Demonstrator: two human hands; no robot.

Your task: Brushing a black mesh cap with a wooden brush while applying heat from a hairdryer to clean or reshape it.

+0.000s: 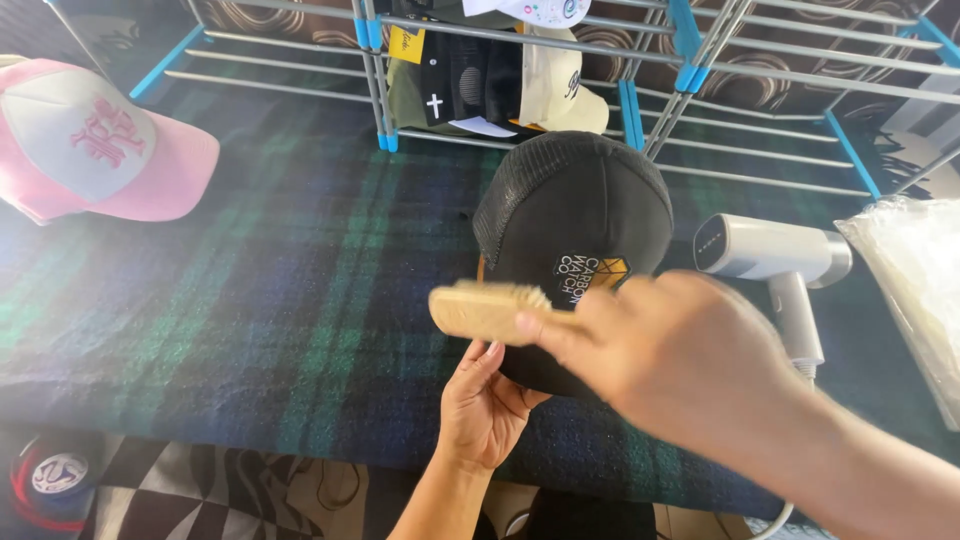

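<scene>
A black cap (pixel 575 215) with a mesh back and a patch on its front stands on the dark plaid cloth (pixel 270 300). My left hand (pixel 482 400) grips the cap's brim from below. My right hand (pixel 665 345) holds a small wooden brush (pixel 488 310) by its handle, bristles up against the cap's front panel. The brush and right hand are blurred by motion.
A pink and white cap (pixel 95 140) lies at the far left. A grey handheld steamer (pixel 775 255) stands right of the black cap, with a clear plastic bag (pixel 915 270) beyond it. Behind is a metal rack with blue joints (pixel 630 110) holding more caps (pixel 500 80).
</scene>
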